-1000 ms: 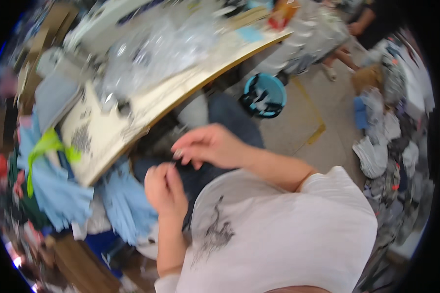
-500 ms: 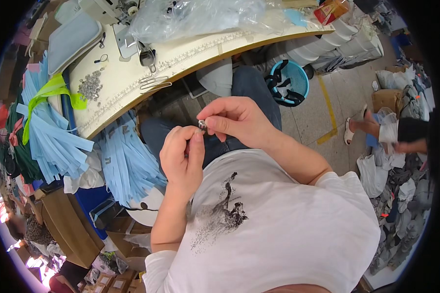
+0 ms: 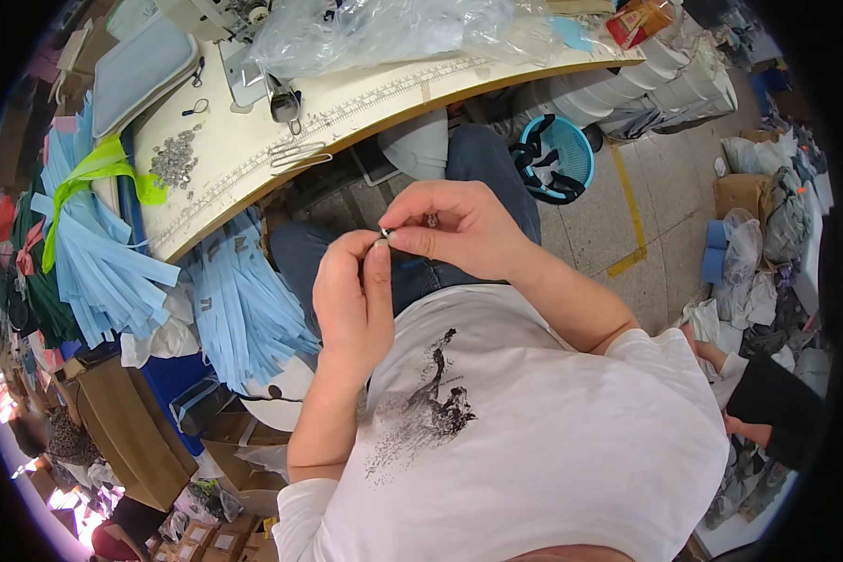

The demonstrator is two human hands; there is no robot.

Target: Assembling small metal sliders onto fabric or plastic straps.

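Note:
Above my lap, the fingertips of my left hand (image 3: 354,298) and my right hand (image 3: 464,229) meet, both closed in a pinch. Between them is a small shiny metal piece (image 3: 384,232), mostly covered by the fingers, so its exact kind cannot be made out. Another small glint (image 3: 431,221) shows inside the curled fingers of my right hand. On the table to the left lies a pile of small silvery pieces (image 3: 174,159). Light blue fabric strips (image 3: 244,309) hang below the table edge, some carrying small grey metal bits.
The white table (image 3: 347,108) curves ahead, with wire rods (image 3: 300,155), small scissors (image 3: 197,108), a grey tray (image 3: 145,80) and clear plastic bags (image 3: 375,37). More blue strips (image 3: 103,262) hang at left. A blue basket (image 3: 567,155) stands on the floor. At right, a person (image 3: 773,403) is near piled bags.
My hands have shifted slightly, and the metal piece shows less between the fingertips. The person at right has moved from beside the floor's yellow line down toward the lower right.

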